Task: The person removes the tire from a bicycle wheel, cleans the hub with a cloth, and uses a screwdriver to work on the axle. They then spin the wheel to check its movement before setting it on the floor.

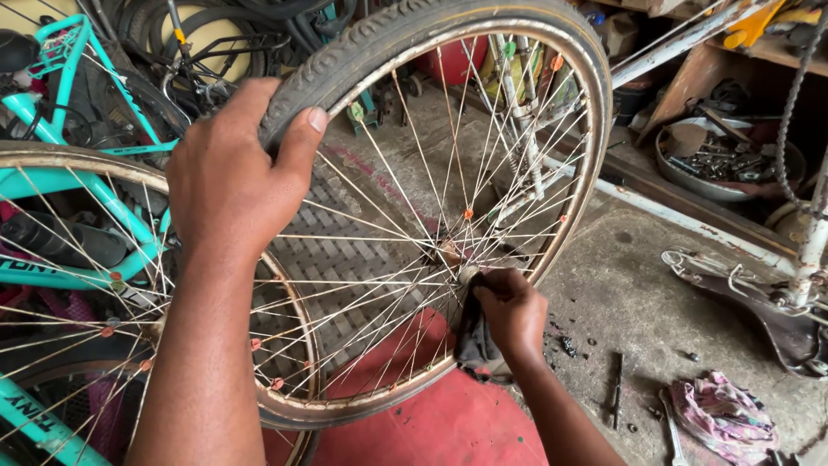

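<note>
Two hands on one wheel [448, 198]: left hand [228, 177] clamped around tyre [362, 52], right hand [511, 309] pinching dark rag [473, 341] at hub.

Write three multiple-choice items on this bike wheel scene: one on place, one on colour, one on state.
1. Where does the left hand grip the wheel?
A. the tyre on top
B. the hub
C. a spoke

2. What colour is the bike frame at left?
A. red
B. turquoise
C. black

3. What is the right hand doing?
A. hanging free
B. lying flat on the floor
C. pressing a dark rag at the hub

Answers: 1 A, its fingers wrap over the tread; 2 B, its tubes are turquoise; 3 C, the rag hangs from its closed fingers.
</note>
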